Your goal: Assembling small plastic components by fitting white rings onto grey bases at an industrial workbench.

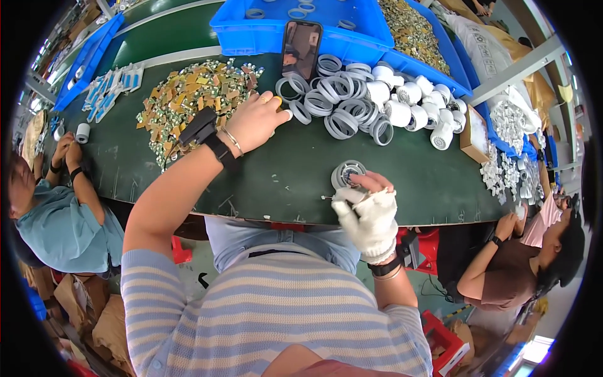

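Observation:
My right hand (367, 217), in a white glove with bare fingertips, grips a round white housing with a grey rim (347, 176) near the table's front edge. Its fingertips rest on the housing's open top, where small parts show inside. A thin wire end with a small tip lies just left of it. My left hand (254, 122) reaches over the table, with coloured covers on its fingertips. Its fingers are apart, beside the nearest of the grey rings (300, 112), and nothing shows between them. A heap of small circuit boards (188, 100) lies left of this hand.
White cylindrical housings (408, 94) pile up right of the rings. A phone (301, 49) leans on a blue bin (251, 38) holding rings; another blue bin (421, 38) holds boards. Co-workers sit left and right, with white parts (509, 176) near the right one.

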Motion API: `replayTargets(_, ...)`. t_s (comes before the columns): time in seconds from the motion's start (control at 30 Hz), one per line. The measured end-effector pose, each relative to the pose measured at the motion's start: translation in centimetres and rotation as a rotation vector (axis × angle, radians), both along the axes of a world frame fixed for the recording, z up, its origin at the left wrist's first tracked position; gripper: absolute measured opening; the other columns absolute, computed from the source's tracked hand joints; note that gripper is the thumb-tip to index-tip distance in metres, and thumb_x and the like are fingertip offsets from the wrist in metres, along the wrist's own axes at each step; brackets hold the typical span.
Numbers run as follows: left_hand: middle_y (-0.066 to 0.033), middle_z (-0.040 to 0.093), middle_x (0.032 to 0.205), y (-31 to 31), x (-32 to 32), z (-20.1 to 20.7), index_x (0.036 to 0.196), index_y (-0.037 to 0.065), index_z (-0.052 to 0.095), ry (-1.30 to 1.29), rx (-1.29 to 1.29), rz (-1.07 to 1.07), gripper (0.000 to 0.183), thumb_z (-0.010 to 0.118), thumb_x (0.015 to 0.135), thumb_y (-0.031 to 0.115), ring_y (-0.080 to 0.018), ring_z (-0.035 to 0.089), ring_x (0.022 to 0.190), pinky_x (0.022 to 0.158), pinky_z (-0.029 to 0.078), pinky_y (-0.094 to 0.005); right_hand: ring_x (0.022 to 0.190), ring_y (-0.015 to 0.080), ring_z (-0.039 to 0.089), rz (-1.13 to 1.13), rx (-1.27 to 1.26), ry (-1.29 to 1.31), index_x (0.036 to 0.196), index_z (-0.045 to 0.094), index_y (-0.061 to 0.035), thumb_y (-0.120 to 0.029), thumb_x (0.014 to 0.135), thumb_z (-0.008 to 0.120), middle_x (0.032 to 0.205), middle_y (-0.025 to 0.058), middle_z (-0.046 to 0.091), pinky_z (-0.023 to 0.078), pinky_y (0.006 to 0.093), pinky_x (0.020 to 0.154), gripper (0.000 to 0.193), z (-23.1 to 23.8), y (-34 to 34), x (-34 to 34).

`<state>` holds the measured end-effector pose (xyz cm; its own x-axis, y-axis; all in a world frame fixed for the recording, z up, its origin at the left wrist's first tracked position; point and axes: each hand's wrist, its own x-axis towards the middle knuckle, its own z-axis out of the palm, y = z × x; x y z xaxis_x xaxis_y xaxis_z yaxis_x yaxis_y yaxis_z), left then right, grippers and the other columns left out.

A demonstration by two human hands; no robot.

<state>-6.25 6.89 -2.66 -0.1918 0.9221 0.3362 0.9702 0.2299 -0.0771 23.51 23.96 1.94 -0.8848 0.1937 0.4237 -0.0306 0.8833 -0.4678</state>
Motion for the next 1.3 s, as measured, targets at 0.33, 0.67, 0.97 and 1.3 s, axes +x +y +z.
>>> replayTargets(0.33,-0.0171,0.061,0.106,-5.8,5.6,2.2,0.110,0.006,0.066,-0.628,0.266,0.196,0.026,0.068,0.086,-0.002,-0.0382,0.060,0.105,0.090,0.052,-0.0438,0.128,0.0428,0.059,-0.007,0.045,0.123,0.090,0.073,-0.0147,-0.009,0.076,0.082,0.123,0.0120,0.073,0.045,0.0549,0.107,0.017,-1.5,-1.1,-1.3)
replayTargets(0.67,-0.0098,0.069,0.102,-6.0,15.2,2.7,0.125,0.006,0.056,-2.002,0.610,0.163,0.018,0.055,0.111,0.017,-0.0200,0.074,0.085,0.073,0.061,-0.0298,0.074,0.0221,0.060,0.363,-0.580,-0.055,0.098,0.070,-0.0054,0.000,0.086,0.077,0.084,0.0087,0.064,0.047,0.0377,0.074,0.015,0.5,-4.3,-4.2)
replayTargets(0.97,-0.0026,0.066,0.126,-6.7,15.7,3.0,0.146,0.006,0.059,-2.007,0.496,0.164,0.039,0.058,0.107,0.003,-0.0108,0.065,0.102,0.094,0.053,-0.0285,0.063,0.0194,0.056,0.334,-0.413,0.015,0.095,0.070,-0.0066,-0.002,0.085,0.076,0.070,0.0039,0.061,0.045,0.0361,0.071,0.012,0.0,-4.0,-4.8)
replayTargets(1.3,-0.0064,0.065,0.124,-7.5,15.2,2.9,0.145,0.004,0.055,-2.034,0.363,0.261,0.037,0.057,0.108,0.008,-0.0159,0.069,0.103,0.096,0.055,-0.0314,0.070,0.0206,0.062,0.369,-0.524,-0.094,0.094,0.070,-0.0074,-0.004,0.086,0.076,0.077,0.0043,0.067,0.048,0.0363,0.076,0.011,1.3,-2.6,-5.1)
